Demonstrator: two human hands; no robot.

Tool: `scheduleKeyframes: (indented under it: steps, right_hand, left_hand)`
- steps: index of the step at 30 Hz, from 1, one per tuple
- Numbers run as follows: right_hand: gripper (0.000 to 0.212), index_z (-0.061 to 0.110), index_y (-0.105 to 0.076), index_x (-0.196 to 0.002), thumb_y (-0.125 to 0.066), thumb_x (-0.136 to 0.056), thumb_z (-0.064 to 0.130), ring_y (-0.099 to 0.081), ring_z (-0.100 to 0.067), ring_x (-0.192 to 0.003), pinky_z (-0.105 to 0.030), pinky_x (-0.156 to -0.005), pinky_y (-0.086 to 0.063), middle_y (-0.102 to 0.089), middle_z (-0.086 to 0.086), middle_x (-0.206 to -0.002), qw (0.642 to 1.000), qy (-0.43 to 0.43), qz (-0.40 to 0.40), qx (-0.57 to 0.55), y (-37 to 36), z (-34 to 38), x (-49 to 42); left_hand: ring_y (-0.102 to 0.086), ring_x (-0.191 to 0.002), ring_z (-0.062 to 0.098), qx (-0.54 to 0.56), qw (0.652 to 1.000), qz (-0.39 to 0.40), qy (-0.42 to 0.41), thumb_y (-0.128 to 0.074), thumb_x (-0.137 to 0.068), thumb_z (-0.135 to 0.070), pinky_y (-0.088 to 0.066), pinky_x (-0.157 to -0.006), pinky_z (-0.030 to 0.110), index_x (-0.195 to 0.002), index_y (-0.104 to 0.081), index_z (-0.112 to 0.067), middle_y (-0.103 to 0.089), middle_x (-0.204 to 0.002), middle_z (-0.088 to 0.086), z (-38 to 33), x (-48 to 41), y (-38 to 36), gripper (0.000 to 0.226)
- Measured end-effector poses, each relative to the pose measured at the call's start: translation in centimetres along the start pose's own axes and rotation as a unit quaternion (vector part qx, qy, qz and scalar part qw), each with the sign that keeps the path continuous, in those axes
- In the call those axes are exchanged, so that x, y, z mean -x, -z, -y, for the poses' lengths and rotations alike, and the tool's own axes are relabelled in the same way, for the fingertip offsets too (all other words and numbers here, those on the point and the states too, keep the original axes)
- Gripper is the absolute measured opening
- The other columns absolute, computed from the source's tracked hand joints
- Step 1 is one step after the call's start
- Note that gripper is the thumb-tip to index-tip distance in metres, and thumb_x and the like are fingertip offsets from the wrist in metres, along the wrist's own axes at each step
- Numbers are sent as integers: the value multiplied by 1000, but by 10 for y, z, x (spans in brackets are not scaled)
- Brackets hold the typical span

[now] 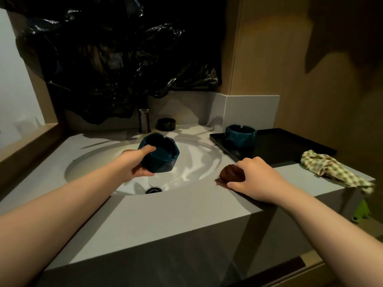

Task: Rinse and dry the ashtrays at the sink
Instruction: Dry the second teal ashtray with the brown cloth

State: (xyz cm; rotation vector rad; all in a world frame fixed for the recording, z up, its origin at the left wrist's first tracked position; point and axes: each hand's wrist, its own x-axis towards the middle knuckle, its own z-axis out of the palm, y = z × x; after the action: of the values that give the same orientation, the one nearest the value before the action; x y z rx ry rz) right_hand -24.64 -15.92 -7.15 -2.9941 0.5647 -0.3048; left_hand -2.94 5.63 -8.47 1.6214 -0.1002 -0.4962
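While the left grip (136, 166) holds a dark teal ashtray (159, 154) above the sink (196, 162), thumb over the near rim and fingers curled under the base, the hollow of that ashtray looks bare, though it is too dark to be sure. Its glaze shines, which may be wetness. No water can be seen falling from the tap (144, 121) behind it, and the drain (153, 190) shows open below.

Just right of the basin, the right grip (257, 179) is closed over a bunched brown cloth (231, 172) lying on the front edge of the surface (165, 214).

My judgement is that the job is partway through: this piece seems rinsed or about to be, with wiping to follow. A second teal ashtray (240, 134) stands upright on the near-left corner of a black tray (290, 146), and nothing else can be made out on that tray; it may be finished. A small black ashtray (166, 123) sits beside the tap, probably still waiting. A checked cloth (331, 170) lies crumpled at the right edge, partly overhanging.
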Motion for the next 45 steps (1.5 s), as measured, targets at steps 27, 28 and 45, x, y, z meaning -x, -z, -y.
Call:
scheduleKeyframes:
  steps: [27,28,45]
  right_hand:
    - [37,32,-59,-103,-65,-71,15,-72,-20,-68,-41,-64,-61,-73,-3,-81,951,112,214,-193,-27,110,-141]
    - [38,33,-59,-103,-63,-71,14,-72,-21,-69,-41,-65,-61,-74,-2,-81,948,108,226,-197,-25,104,-142]
    - [30,20,-61,-95,-61,-71,2,-70,-14,-78,-24,-66,-55,-70,1,-86,878,184,355,-263,-11,71,-150]
  left_hand:
    - [-69,-98,29,34,993,99,54,-67,-81,-48,-56,-83,41,-138,-38,-12,-59,-125,15,-7,-17,17,74]
    - [-69,-99,26,-43,991,123,32,-68,-77,-52,-56,-86,40,-146,-28,-17,-56,-132,12,-9,-21,21,87]
    - [-56,-110,5,-392,839,49,-374,-87,-65,-28,-53,-93,30,-121,-47,-43,-55,-112,-22,3,-28,38,70]
